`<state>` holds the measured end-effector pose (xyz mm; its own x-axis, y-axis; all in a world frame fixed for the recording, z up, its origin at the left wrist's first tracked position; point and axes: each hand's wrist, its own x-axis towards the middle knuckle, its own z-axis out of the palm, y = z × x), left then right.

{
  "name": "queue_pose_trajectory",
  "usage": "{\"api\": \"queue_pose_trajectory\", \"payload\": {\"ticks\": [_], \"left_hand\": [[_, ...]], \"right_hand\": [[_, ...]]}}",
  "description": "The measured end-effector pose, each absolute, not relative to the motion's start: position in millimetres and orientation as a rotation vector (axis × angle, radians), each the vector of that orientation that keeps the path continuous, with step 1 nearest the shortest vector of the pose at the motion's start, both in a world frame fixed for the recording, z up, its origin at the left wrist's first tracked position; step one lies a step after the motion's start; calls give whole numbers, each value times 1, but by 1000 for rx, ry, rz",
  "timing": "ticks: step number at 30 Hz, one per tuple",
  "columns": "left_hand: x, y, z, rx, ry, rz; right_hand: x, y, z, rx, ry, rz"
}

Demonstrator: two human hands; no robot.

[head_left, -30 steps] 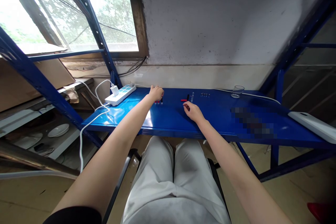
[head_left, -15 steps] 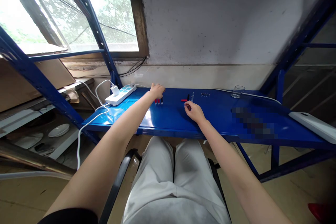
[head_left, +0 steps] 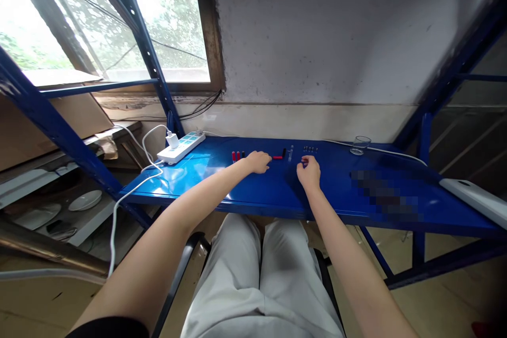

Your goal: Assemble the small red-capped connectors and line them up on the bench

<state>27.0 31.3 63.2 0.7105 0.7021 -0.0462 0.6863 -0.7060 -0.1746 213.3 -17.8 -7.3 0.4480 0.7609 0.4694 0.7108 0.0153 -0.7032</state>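
Note:
My left hand (head_left: 259,162) is palm down over the blue table, fingers stretched right, its fingertips close to a small red cylinder (head_left: 278,158) lying sideways. A small black cylinder (head_left: 284,152) is beside that one, and a slim clear piece (head_left: 290,153) lies just right of it. My right hand (head_left: 309,172) is closed, with thumb and fingers drawn together; whatever they hold is too small to make out. Just beyond it lie several tiny metallic pieces (head_left: 311,149). Left of my left hand stand two red cylinders (head_left: 236,156) and a black one (head_left: 243,154).
A white power strip (head_left: 182,148) with a plugged-in charger and cable lies on the blue table (head_left: 269,190) at left. A clear glass (head_left: 360,146) stands toward the back right. Farther right are a blurred dark object (head_left: 384,195) and a white device (head_left: 475,200).
My left hand has moved right and nearer, away from the upright cylinders toward the lying red one. My right hand has shifted right, toward the tiny metallic pieces.

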Motion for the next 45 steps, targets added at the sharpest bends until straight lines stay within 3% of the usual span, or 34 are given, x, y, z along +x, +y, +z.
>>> {"api": "queue_pose_trajectory", "payload": {"ticks": [16,38,45], "left_hand": [[63,63,4,-2621,-1646,-547],[70,60,2,-2575,-1809,-800],[51,33,1,-2610,-1865,-1479]], "right_hand": [[206,-1,-17,-1998,-1828,203],[203,14,-19,-2076,-1910,209],[202,14,-17,-2096,-1909,219]]}}
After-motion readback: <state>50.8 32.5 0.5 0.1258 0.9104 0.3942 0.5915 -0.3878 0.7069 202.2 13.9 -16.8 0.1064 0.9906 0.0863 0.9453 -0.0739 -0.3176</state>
